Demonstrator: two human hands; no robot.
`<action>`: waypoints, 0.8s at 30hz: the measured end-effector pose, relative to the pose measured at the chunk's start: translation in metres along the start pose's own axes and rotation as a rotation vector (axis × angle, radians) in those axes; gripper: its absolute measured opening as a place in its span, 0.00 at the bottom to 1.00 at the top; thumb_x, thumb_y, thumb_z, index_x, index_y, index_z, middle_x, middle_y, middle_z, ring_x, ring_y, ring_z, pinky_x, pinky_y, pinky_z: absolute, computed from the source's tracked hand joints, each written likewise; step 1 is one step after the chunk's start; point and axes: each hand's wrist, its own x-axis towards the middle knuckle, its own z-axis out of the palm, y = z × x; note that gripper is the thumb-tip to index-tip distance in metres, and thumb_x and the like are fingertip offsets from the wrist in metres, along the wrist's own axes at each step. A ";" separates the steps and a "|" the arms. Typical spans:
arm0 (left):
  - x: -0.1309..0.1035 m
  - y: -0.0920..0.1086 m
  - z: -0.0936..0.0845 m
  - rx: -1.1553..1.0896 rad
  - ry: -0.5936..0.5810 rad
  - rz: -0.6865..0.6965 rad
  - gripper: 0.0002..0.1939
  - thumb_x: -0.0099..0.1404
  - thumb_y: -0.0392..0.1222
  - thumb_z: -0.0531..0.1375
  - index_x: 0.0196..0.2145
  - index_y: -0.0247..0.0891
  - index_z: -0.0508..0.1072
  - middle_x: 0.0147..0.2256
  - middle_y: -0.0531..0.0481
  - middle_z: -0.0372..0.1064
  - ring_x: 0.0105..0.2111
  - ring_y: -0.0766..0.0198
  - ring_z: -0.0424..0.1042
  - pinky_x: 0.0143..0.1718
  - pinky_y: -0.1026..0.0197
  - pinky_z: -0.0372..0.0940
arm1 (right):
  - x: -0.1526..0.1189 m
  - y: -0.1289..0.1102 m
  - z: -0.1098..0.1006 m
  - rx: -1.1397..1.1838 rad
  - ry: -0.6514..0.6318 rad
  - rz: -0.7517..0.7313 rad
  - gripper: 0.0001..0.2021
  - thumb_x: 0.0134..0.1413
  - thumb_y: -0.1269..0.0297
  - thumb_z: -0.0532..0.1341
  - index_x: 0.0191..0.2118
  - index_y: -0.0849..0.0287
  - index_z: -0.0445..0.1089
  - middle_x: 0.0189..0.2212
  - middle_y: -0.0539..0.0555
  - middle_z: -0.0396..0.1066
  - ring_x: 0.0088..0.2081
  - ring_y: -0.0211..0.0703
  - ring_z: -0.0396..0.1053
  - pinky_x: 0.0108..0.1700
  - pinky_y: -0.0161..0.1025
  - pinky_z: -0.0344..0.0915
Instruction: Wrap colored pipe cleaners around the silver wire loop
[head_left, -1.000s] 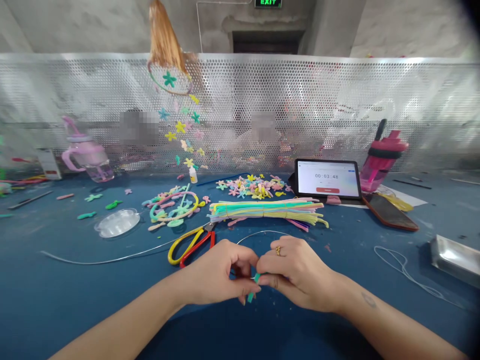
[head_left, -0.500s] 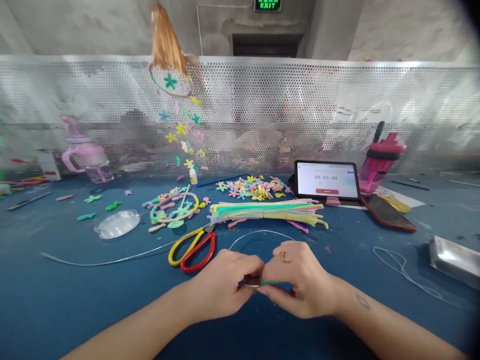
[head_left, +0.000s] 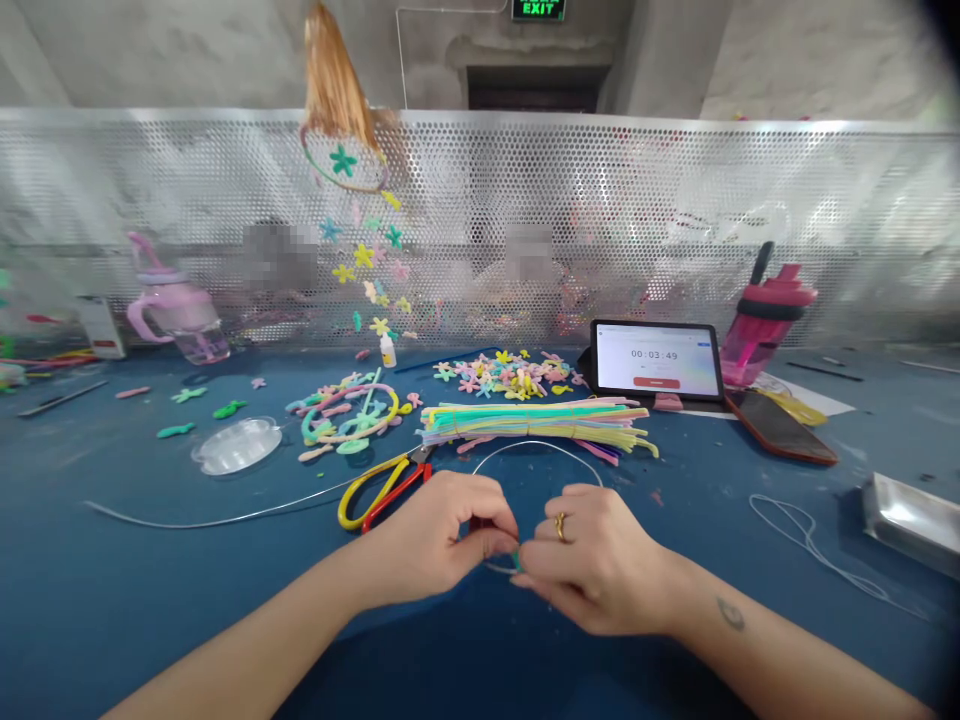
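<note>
Both hands are closed at the near side of a thin wire hoop, whose far arc rises behind them toward the bundle. My left hand pinches thumb and fingers together right by a small green strip, mostly hidden between the hands. My right hand, with a gold ring on one finger, grips the hoop where the green strip shows. Left of the hoop lie scissors with yellow and red handles, partly behind my left hand. A bundle of pastel pipe cleaners lies just beyond.
Flower-shaped pieces are heaped behind the bundle. A wrapped ring and a clear dish sit left. A tablet, a phone, a looped cord and a metal box are right. A perforated screen stands behind.
My left hand has shifted slightly left and up, covering more of the scissors' red handle. The hoop's far arc stands a little higher. Less of the green strip shows at my right fingertips.
</note>
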 end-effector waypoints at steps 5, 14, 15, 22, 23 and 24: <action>-0.009 0.005 0.015 0.514 0.382 0.260 0.08 0.65 0.32 0.53 0.32 0.35 0.71 0.26 0.50 0.66 0.28 0.65 0.64 0.30 0.63 0.60 | 0.001 0.006 0.002 0.073 -0.033 0.276 0.13 0.59 0.61 0.52 0.24 0.58 0.62 0.16 0.46 0.60 0.20 0.35 0.54 0.25 0.35 0.43; -0.012 0.008 0.027 1.078 0.478 0.546 0.05 0.57 0.29 0.61 0.34 0.30 0.72 0.24 0.51 0.67 0.27 0.64 0.68 0.28 0.61 0.66 | 0.002 0.019 -0.010 0.498 -0.107 0.445 0.13 0.60 0.58 0.53 0.29 0.59 0.65 0.21 0.45 0.60 0.24 0.32 0.54 0.26 0.30 0.49; -0.011 0.009 0.026 1.123 0.465 0.590 0.05 0.57 0.29 0.62 0.34 0.29 0.72 0.25 0.50 0.68 0.27 0.64 0.69 0.26 0.61 0.67 | 0.001 0.020 -0.010 0.531 -0.090 0.459 0.14 0.60 0.57 0.53 0.28 0.60 0.65 0.21 0.45 0.59 0.23 0.32 0.53 0.26 0.30 0.49; -0.014 0.014 0.019 0.942 0.507 0.647 0.07 0.56 0.32 0.61 0.35 0.29 0.73 0.26 0.47 0.71 0.26 0.63 0.70 0.25 0.62 0.67 | 0.001 0.017 -0.008 0.736 -0.003 0.462 0.17 0.58 0.54 0.54 0.26 0.61 0.63 0.20 0.45 0.54 0.22 0.31 0.49 0.23 0.30 0.48; -0.014 0.015 0.017 0.827 0.511 0.619 0.08 0.57 0.33 0.59 0.36 0.29 0.73 0.26 0.47 0.71 0.26 0.63 0.70 0.26 0.61 0.67 | 0.001 0.017 -0.009 0.735 0.003 0.450 0.16 0.58 0.55 0.54 0.26 0.61 0.63 0.20 0.45 0.55 0.22 0.31 0.49 0.23 0.30 0.48; -0.014 0.016 0.015 0.699 0.517 0.575 0.08 0.58 0.32 0.57 0.36 0.30 0.73 0.25 0.47 0.71 0.25 0.64 0.69 0.26 0.61 0.66 | 0.001 0.016 -0.010 0.714 0.001 0.438 0.15 0.58 0.56 0.54 0.25 0.61 0.63 0.20 0.45 0.55 0.22 0.31 0.50 0.23 0.30 0.49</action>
